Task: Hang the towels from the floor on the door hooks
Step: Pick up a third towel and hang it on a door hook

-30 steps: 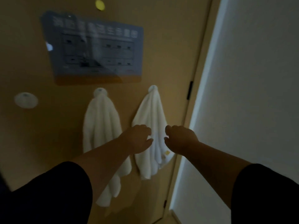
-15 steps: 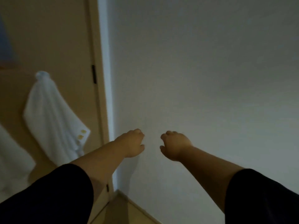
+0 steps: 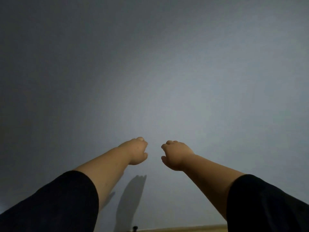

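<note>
Two bare forearms reach out from dark sleeves toward a plain grey-white wall [image 3: 167, 64], seen from the head camera in dim light. No writing, label or brand can be read anywhere in the view.

The left hand [image 3: 136, 150] is raised in front of the wall with its back to the camera, the fingers [image 3: 140, 139] curled under and the thumb tucked below; nothing is held in it. The right hand [image 3: 175, 154] sits just to the right of it, at about the same height, also knuckles-up with the fingers bent down and the thumb low on the near side; it too holds nothing. The two hands are near each other but apart, with a strip of bare wall between them. Whether either hand touches the wall cannot be told.

The left sleeve [image 3: 50, 203] fills the near left corner and the right sleeve [image 3: 267, 205] the near right corner. A soft shadow [image 3: 130, 201] of an arm falls on the wall below the left hand. Along the bottom edge a narrow band of tan floor [image 3: 184, 229] meets the wall, and a small dark object [image 3: 135, 228] sits at that edge, too small to identify.

The towels and the door hooks are out of view.
</note>
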